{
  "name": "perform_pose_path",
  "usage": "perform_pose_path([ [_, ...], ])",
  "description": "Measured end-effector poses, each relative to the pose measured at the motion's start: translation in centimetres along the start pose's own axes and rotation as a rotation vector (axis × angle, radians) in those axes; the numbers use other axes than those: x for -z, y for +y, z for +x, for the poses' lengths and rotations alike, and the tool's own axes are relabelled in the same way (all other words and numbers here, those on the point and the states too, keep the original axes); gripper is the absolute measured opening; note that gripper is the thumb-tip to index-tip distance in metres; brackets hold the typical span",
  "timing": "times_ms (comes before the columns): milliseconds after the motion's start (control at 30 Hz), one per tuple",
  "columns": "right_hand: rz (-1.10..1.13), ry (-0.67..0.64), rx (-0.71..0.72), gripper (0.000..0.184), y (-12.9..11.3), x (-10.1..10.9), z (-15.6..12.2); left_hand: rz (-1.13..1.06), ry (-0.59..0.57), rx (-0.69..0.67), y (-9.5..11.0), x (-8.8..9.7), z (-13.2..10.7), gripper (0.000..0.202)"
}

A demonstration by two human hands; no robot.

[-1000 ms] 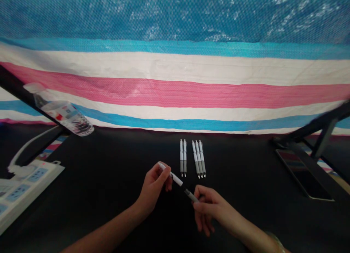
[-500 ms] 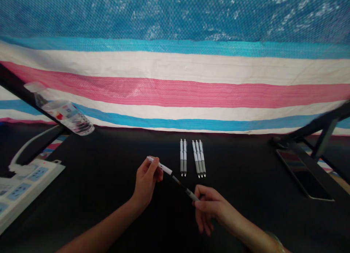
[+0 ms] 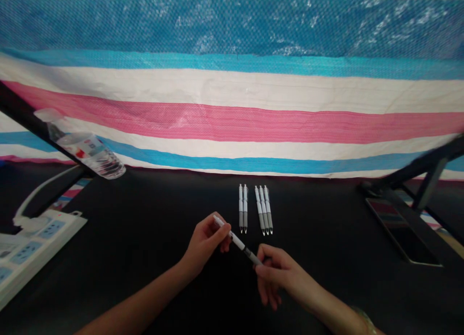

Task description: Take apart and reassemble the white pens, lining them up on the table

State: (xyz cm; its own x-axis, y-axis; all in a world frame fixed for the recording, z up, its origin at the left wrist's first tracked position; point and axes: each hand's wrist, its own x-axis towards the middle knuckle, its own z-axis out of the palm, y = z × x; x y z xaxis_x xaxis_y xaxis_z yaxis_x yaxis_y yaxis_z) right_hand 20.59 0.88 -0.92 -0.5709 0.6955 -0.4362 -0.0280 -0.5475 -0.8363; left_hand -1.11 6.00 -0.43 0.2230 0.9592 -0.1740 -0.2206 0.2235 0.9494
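While the left hand [image 3: 205, 243] pinched the white barrel of a retractable pen [image 3: 237, 240] and the right hand [image 3: 275, 277] gripped its grey tip end, the pen sat above the tabletop [image 3: 152, 228], just below matching pens [image 3: 241, 209]; the work in hand seemed to call for both grips.

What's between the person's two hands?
In the head view, a white pen bridges the gap, pinched at one end by the left hand and at the other by the right hand.
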Motion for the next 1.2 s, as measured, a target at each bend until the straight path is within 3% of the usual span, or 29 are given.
perform_pose_path([
  [100,-0.035,0.013,0.008,0.047,0.01,0.0,0.0,0.01,-0.095,0.023,0.02,-0.09,-0.04,0.036],
  [500,-0.07,-0.048,-0.032,0.06,0.32,0.03,0.19,-0.023,-0.24,0.045,0.18,0.27,0.11,0.032],
  [833,-0.056,0.085,0.006,0.052,-0.04,-0.16,0.17,-0.06,-0.124,0.052,0.01,-0.06,-0.01,0.037],
  [1000,-0.032,0.047,-0.007,0.057,-0.08,-0.22,0.2,-0.08,-0.108,0.058,-0.23,0.1,0.15,0.036],
  [1200,-0.036,0.103,0.03,0.051,0.2,-0.12,0.29,-0.083,-0.088,0.053,-0.48,0.17,0.12,0.036],
])
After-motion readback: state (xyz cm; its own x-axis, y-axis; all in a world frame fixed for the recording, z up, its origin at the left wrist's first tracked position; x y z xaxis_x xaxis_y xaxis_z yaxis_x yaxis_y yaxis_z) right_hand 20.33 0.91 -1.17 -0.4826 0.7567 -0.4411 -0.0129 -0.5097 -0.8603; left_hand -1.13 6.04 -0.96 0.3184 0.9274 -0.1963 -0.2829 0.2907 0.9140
